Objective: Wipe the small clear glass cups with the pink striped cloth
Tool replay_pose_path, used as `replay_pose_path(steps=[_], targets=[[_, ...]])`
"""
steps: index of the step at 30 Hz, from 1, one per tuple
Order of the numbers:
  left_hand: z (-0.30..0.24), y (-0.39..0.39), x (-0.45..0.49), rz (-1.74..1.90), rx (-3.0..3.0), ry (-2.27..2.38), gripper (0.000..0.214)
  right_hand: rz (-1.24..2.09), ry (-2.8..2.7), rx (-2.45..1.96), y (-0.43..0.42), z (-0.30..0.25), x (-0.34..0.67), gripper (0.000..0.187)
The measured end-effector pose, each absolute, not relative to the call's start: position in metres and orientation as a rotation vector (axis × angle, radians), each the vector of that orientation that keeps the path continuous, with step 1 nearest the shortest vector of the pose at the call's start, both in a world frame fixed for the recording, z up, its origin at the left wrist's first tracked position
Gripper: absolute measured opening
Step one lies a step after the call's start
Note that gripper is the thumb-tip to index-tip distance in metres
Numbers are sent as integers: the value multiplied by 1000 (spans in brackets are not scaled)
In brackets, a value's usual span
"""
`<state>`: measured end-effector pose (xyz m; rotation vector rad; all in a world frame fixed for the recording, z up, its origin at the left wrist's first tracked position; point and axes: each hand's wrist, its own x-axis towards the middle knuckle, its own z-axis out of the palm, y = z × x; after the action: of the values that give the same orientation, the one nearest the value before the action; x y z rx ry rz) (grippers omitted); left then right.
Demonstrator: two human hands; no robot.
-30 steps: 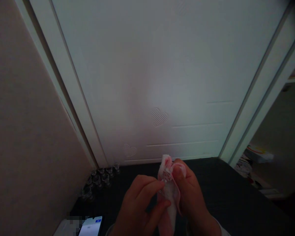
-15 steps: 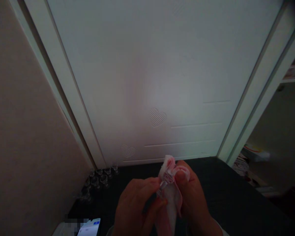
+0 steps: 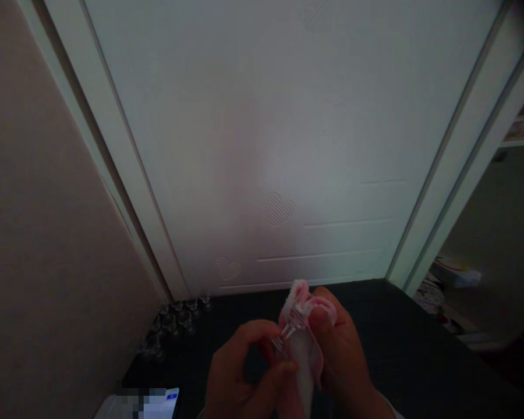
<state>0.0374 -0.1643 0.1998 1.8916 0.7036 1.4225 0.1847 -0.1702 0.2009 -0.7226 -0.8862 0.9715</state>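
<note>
A small clear stemmed glass (image 3: 297,318) is held between my two hands above the dark table, its foot toward the left. My left hand (image 3: 238,369) pinches the foot with thumb and forefinger. A soft pink and white cloth (image 3: 304,355) is folded about the bowl of the glass and hangs down below it. Gripped in my right hand (image 3: 346,349), the cloth is pressed to the glass by the thumb. The far side of the bowl is hidden by cloth and fingers.
Several small clear stemmed glasses (image 3: 186,320) stand on the dark table (image 3: 402,343) at the back left, near the wall. A lit phone (image 3: 162,404) lies at the front left. Behind the table rises a white panel (image 3: 244,145); shelves with assorted items (image 3: 456,273) are at right.
My left hand's fingers have shifted on the glass foot, now more spread, with a gap showing between thumb and forefinger. The glass and cloth have turned slightly. The right hand is nearly unmoved.
</note>
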Motion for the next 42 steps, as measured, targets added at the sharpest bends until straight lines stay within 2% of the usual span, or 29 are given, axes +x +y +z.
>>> replay_pose_path(steps=[4, 11, 18, 23, 27, 30, 34, 38, 42], targets=[[204, -173, 45, 1364, 1501, 712, 27, 974, -921, -721, -174, 211, 184, 58], [225, -177, 50, 1261, 1065, 634, 36, 855, -949, -701, -176, 200, 181, 47], [223, -176, 44, 1261, 1073, 682, 41, 586, -1141, -706, -180, 199, 183, 34], [228, -174, 43, 1244, 1094, 703, 50, 557, -1238, -663, -181, 204, 182, 30], [229, -174, 44, 1272, 1222, 714, 52, 560, -1232, -678, -180, 202, 182, 28], [223, -175, 42, 1418, 1378, 787, 43, 550, -1178, -704, -179, 198, 182, 30], [213, -169, 33, 1607, 1817, 693, 43, 681, -1005, -759, -179, 196, 180, 37], [204, -155, 25, 1504, 2215, 540, 37, 846, -893, -740, -177, 196, 179, 43], [204, -151, 20, 1577, 2223, 654, 23, 899, -927, -735, -176, 195, 181, 41]])
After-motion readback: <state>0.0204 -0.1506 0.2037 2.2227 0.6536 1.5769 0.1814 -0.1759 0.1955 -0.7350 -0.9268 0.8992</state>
